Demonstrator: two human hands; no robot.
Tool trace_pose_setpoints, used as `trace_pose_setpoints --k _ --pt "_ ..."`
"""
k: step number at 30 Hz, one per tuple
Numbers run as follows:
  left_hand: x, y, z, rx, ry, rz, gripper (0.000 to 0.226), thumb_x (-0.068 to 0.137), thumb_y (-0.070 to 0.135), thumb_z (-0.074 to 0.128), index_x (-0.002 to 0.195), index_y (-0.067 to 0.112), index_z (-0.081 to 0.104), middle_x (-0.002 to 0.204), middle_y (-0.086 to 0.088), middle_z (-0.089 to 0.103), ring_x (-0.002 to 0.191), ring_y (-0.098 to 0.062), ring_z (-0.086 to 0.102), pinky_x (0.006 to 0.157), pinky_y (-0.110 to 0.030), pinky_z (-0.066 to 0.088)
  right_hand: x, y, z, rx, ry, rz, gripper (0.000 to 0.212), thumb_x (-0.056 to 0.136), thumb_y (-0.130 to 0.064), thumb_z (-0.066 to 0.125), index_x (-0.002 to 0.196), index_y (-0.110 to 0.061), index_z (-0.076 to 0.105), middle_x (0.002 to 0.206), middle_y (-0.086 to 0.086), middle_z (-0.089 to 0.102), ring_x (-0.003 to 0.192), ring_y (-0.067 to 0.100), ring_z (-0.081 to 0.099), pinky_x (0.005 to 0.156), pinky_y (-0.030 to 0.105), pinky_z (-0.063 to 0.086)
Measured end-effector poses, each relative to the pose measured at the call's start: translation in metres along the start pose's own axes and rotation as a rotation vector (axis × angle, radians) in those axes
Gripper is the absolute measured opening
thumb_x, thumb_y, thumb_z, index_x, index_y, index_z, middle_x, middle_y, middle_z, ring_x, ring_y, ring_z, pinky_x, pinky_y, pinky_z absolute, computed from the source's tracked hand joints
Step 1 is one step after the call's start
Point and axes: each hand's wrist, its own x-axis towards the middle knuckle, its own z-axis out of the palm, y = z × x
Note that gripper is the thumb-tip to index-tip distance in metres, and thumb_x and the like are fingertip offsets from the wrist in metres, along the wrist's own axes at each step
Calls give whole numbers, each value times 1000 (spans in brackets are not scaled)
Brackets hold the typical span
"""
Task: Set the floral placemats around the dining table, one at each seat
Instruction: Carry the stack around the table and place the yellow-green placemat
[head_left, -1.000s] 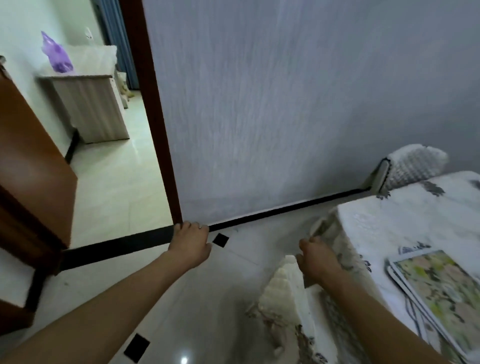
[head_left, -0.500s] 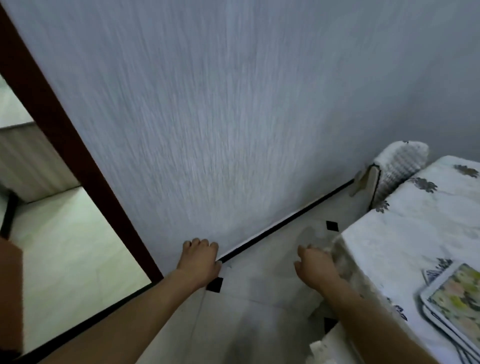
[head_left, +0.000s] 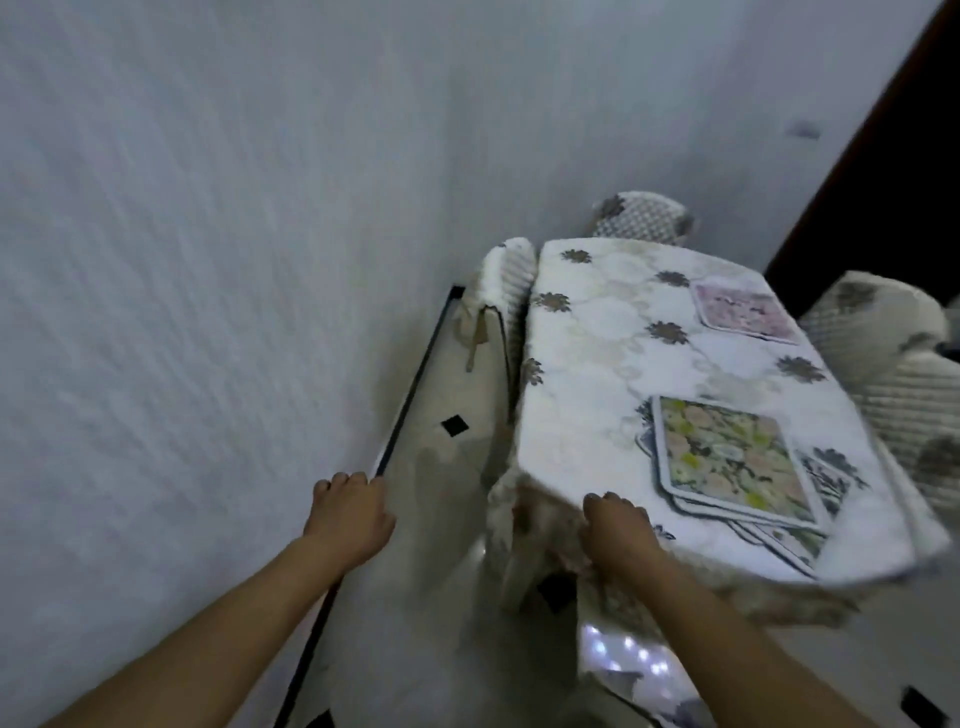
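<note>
The dining table wears a white cloth with grey flowers. A stack of floral placemats, green and peach on top, lies near its near corner. A single pink floral placemat lies flat at the far right side. My right hand is at the table's near corner, fingers curled over the cloth edge just left of the stack; I cannot tell whether it grips the cloth. My left hand hangs loosely curled over the floor beside the wall and holds nothing.
A grey wall runs close along the left, leaving a narrow strip of tiled floor. Covered chairs stand at the table's left side, far end and right side. A dark door frame rises at top right.
The view has swung right, from the doorway and wall to the whole table. My right hand has come from beside the table to its near corner. Both hands still hold no placemat.
</note>
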Motion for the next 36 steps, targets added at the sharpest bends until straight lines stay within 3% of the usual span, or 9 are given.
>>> trace_pose_setpoints --k 3,7,11,15,21,27,29,32,36 --pt "56 35 -10 2 -1 144 31 87 46 47 100 20 59 106 -6 62 101 -27 54 85 -39 38 -14 37 4 45 -23 181 12 83 -30 52 87 -21 45 95 5 56 87 28 58 68 34 39" --pt "126 105 -18 4 -9 378 28 86 45 50 92 19 56 102 -8 62 97 -29 58 81 -39 43 -17 91 15 136 -23 400 20 86 -32 50 102 -19 53 104 7 60 94 27 59 72 35 42" --pt "199 190 -21 97 -11 568 30 89 45 49 102 18 54 106 -9 60 99 -32 55 84 -42 43 15 146 31 308 -11 570 20 89 -40 49 86 -21 44 97 7 58 92 28 57 67 33 39" --pt "264 260 -18 158 -36 697 35 91 45 47 111 17 52 110 -10 58 106 -34 51 88 -44 40 68 190 41 531 54 759 24 88 -39 53 95 -17 57 101 6 63 97 27 61 75 33 47" --pt "364 343 -14 219 -31 807 35 91 45 50 111 17 54 104 -8 59 102 -32 54 87 -43 40 127 237 37 948 101 1003 30 88 -27 57 69 -16 36 68 5 45 63 20 47 50 30 29" --pt "439 419 10 243 -91 931 39 89 45 51 114 15 52 107 -10 60 101 -32 56 83 -41 43 153 253 37 1241 197 1321 26 83 -26 61 80 -13 39 68 5 46 58 20 47 50 27 32" --pt "465 446 22 248 -129 972 39 88 45 53 111 14 50 105 -10 60 100 -32 57 81 -40 44 164 258 39 1322 315 1473 32 82 -23 64 103 -6 46 87 12 59 75 28 59 58 29 42" --pt "505 484 45 217 -220 1007 37 86 41 57 106 13 47 104 -10 59 99 -33 57 80 -40 44 180 260 39 1349 463 1673 58 81 -22 67 127 -4 38 116 17 62 101 36 62 78 37 53" --pt "547 534 78 52 -465 983 29 89 33 57 98 9 45 103 -14 58 98 -36 58 80 -40 46 203 258 36 1451 544 1870 50 82 -17 65 124 0 46 106 16 64 91 32 64 67 31 49"
